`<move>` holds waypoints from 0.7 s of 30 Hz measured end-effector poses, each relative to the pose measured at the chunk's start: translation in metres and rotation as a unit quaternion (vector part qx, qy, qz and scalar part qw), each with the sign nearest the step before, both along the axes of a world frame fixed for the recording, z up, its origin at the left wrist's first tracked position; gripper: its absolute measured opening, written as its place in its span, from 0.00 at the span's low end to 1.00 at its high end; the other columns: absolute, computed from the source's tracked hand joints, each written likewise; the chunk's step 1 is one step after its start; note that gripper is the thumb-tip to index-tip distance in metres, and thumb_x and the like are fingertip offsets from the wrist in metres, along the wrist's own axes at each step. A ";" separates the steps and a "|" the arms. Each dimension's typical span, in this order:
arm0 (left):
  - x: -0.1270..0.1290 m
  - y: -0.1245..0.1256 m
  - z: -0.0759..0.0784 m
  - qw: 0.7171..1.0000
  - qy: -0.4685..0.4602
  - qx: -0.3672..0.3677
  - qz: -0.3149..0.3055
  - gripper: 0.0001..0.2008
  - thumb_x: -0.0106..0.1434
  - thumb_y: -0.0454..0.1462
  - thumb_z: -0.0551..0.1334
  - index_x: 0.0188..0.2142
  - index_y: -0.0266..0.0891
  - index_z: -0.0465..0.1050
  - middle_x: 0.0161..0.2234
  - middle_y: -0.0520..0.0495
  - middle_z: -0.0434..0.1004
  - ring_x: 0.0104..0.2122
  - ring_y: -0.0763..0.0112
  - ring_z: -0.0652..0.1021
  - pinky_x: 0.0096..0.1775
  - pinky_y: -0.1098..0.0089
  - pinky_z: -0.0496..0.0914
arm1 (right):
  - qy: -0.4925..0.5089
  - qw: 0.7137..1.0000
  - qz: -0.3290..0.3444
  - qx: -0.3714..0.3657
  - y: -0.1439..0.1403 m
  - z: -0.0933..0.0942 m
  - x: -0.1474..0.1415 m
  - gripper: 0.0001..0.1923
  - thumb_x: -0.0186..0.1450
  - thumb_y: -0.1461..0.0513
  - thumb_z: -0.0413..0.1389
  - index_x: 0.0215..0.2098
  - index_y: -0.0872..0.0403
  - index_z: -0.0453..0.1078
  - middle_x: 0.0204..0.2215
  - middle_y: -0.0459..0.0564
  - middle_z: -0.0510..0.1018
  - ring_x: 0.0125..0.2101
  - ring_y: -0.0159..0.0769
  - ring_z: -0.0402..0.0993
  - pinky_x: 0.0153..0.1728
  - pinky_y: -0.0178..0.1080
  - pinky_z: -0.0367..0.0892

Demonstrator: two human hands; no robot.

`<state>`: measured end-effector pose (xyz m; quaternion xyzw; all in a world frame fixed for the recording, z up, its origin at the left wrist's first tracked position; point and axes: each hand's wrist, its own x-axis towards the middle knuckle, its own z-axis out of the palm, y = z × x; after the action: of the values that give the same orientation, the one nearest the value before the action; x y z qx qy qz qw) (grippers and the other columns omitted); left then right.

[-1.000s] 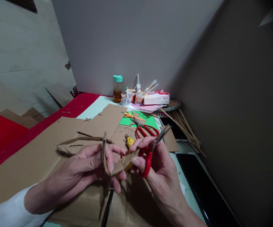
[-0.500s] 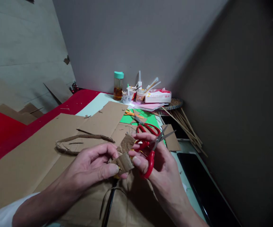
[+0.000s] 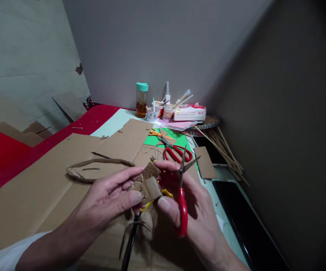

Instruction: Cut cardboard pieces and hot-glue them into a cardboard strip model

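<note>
My left hand (image 3: pixel 106 199) is closed on a small folded piece of cardboard (image 3: pixel 152 188), pinching its left side between thumb and fingers. In my right hand (image 3: pixel 199 203) hang red-handled scissors (image 3: pixel 182 214), hooked over the fingers with their blades apart and pointing up. The right thumb and fingertips also meet the right side of the cardboard piece. Yellow material (image 3: pixel 167 193) shows beside and under that piece; its kind is unclear. A black rod (image 3: pixel 131 239) runs down from just below the left fingers. Behind the hands lies a bent cardboard loop (image 3: pixel 100 162).
Large cardboard sheets (image 3: pixel 52 165) cover the table. Another pair of red-handled scissors (image 3: pixel 176 152) and orange scissors (image 3: pixel 159 134) lie beyond. A bottle (image 3: pixel 141 101), paper cups (image 3: pixel 152 114) and a tissue pack (image 3: pixel 190 113) stand by the wall. Wooden sticks (image 3: pixel 227 152) and a black phone-like slab (image 3: pixel 244 222) are right.
The cardboard piece has turned, its folded flap bending more round. The scissors have swung more upright in my right hand, and more yellow material shows.
</note>
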<state>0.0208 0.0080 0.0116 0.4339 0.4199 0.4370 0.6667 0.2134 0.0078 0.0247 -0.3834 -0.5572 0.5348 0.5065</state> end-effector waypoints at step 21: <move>-0.002 -0.001 -0.002 0.982 0.176 0.069 0.023 0.15 0.60 0.50 0.71 0.46 0.58 0.86 0.51 0.48 0.83 0.28 0.67 0.82 0.30 0.69 0.80 | -0.009 0.996 -0.084 0.033 0.001 -0.005 -0.006 0.08 0.56 0.66 0.68 0.31 0.52 0.75 0.24 0.39 0.78 0.24 0.25 0.77 0.27 0.24 0.73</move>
<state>0.0191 0.0066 0.0098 0.5392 0.5092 0.3971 0.5407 0.2070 0.0090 0.0194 -0.4168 -0.5450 0.4679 0.5570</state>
